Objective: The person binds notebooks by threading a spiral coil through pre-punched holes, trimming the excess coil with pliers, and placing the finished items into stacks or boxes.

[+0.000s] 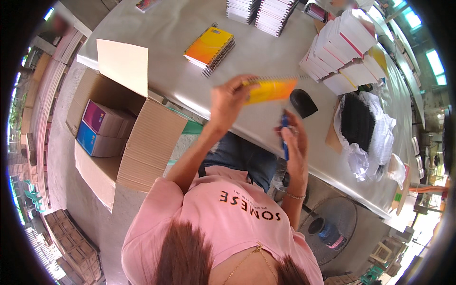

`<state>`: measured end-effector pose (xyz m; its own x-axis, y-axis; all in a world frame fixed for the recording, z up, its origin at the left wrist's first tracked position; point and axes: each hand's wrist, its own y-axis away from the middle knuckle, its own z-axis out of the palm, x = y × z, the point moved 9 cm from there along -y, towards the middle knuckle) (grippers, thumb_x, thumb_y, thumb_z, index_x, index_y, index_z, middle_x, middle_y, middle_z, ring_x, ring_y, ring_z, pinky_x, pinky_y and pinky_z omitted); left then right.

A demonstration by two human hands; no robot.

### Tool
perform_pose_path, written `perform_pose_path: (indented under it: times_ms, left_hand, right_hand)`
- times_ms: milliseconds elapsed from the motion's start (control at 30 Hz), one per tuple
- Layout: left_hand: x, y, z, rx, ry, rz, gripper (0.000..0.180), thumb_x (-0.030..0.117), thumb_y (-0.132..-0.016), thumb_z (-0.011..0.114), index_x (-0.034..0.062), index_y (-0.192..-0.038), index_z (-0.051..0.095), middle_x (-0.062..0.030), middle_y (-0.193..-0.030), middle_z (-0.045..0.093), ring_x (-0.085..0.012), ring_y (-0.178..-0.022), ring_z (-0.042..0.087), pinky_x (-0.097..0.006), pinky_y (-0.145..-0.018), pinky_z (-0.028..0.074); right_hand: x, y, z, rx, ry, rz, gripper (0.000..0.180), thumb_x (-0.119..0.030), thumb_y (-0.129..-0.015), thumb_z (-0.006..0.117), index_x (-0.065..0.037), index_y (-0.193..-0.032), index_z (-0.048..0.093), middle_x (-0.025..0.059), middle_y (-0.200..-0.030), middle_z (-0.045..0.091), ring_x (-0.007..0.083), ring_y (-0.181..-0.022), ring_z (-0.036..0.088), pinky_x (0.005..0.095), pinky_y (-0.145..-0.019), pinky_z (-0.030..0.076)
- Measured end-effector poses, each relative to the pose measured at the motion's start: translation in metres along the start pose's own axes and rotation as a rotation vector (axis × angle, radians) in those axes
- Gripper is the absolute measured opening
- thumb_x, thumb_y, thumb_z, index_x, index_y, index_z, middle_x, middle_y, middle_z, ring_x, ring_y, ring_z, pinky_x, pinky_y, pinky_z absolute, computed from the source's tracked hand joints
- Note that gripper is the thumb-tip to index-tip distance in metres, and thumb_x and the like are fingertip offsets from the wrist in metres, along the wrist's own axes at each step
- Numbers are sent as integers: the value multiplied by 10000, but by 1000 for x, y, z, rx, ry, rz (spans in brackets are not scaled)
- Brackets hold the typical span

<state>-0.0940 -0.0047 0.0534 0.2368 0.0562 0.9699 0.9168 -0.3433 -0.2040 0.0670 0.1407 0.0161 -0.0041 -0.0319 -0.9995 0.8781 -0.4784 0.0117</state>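
Note:
My left hand (229,100) grips a yellow and orange spiral notebook (273,91) by its left end, above the near edge of the table. The notebook is tilted, with its coil along the upper side, and blurred. In my right hand (296,138) is a slim blue tool (285,135), held upright just below the notebook's right end; its exact kind is unclear. A curved black object (303,103) lies on the table (266,52) beside the notebook. Farther off, a small stack of yellow and orange spiral notebooks (210,45) rests on the tabletop.
At left stands an open cardboard box (151,142) holding purple and blue books (102,126). Spiral-bound stacks (273,16) are at the far edge. Tall paper stacks (339,47) and crumpled white wrapping (377,126) occupy the right side. A fan (332,228) stands below the table's edge.

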Motion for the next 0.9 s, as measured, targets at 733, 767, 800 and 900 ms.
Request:
perform_pose_path:
  times_ms: [733,767,800,900]
  left_hand:
    - [-88,-101,-145,494,-286,43,374,340,-824,749,2,-983,730,-92,-925,666,-164,-781,544,-328,-746,480]
    - [-94,-103,-144,483,-266,20,383,351,-821,749,6,-987,731,-96,-949,667,-165,-786,542,-329,-752,480]
    - [-97,-105,-146,469,-274,19,385,356,-820,749,8,-985,732,-99,-954,667,-169,-794,545,-331,-759,480]
    - [-106,-107,-151,425,-302,11,406,376,-821,746,15,-1007,727,-108,-963,665,-182,-821,556,-332,-780,480]
  right_hand:
    - [-27,12,-71,715,905,-472,232,-105,-905,639,-108,-1135,669,161,-1288,506,334,-1253,443,450,-1024,360]
    - [-33,7,-56,668,843,-489,221,-94,-904,634,-103,-1121,673,156,-1289,506,331,-1248,445,440,-1019,367]
    - [-36,1,-40,620,779,-509,210,-82,-903,629,-98,-1107,677,151,-1290,505,327,-1244,447,430,-1014,374]
    - [-25,-28,3,366,630,-489,206,-67,-904,613,-76,-1103,668,147,-1257,530,316,-1220,465,429,-1008,381]
